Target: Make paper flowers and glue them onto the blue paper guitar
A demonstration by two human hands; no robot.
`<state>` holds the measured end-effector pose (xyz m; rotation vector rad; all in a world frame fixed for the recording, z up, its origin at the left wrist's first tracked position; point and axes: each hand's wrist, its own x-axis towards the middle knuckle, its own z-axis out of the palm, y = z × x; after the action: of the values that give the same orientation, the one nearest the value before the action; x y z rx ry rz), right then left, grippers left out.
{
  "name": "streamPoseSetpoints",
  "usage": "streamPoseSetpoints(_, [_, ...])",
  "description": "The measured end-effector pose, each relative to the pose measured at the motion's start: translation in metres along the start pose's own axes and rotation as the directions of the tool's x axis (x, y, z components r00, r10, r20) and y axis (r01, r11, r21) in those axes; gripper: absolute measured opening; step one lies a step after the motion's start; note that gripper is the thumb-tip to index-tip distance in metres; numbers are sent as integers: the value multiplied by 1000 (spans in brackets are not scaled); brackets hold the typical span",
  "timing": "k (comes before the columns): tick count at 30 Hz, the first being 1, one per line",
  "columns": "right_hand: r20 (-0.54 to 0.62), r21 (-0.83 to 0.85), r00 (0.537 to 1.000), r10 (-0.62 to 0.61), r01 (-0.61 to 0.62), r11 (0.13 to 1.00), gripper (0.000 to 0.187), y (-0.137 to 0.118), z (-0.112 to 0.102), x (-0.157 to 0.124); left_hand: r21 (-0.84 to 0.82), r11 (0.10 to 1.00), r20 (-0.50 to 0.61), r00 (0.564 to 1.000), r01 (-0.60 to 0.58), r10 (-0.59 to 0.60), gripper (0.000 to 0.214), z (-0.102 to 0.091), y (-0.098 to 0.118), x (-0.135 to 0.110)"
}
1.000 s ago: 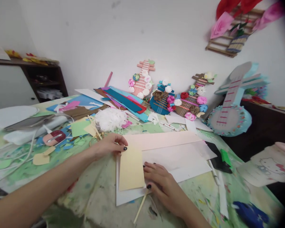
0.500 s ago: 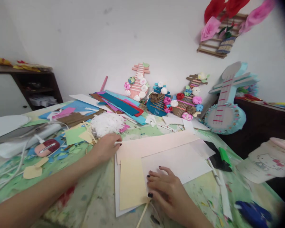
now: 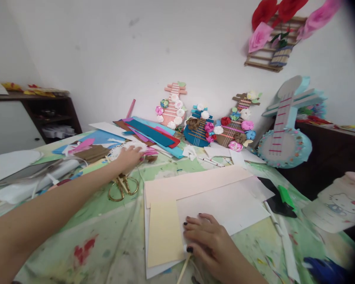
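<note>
My left hand (image 3: 130, 158) reaches across the table and closes over a pile of white string (image 3: 115, 152); one strand trails from beneath it, and the fingertips are partly hidden. My right hand (image 3: 208, 240) lies flat with fingers apart on a white sheet (image 3: 225, 207). Its thumb touches the upper end of a thin wooden stick (image 3: 183, 269). Beside the fingers is a pale yellow paper piece (image 3: 164, 236). A long pale pink strip (image 3: 195, 183) lies along the sheet's far edge. Gold-handled scissors (image 3: 122, 189) rest below my left wrist.
Colored paper sheets (image 3: 150, 132) are stacked behind the string. Several flower-decorated paper instruments (image 3: 198, 130) lean against the wall. A larger light-blue one (image 3: 284, 142) stands right. A phone (image 3: 28, 171) and cables lie left; a black piece (image 3: 276, 197) and white cup (image 3: 340, 205) are right.
My left hand has moved from the paper's left corner back onto the string pile, bringing the scissors into view. The right hand has stayed on the sheet. The view has shifted slightly.
</note>
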<state>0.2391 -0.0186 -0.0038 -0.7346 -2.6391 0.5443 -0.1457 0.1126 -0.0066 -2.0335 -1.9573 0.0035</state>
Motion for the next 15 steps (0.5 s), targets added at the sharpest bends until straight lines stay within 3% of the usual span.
streamPoseSetpoints(10, [29, 8, 999, 13, -13, 1000, 18, -4, -8, 3, -20, 967, -89, 963, 254, -254, 38, 9, -40, 14])
streamPoseSetpoints(15, [52, 4, 999, -6, 6, 1000, 19, -6, -10, 6, -17, 976, -118, 969, 217, -218, 40, 6, -26, 28])
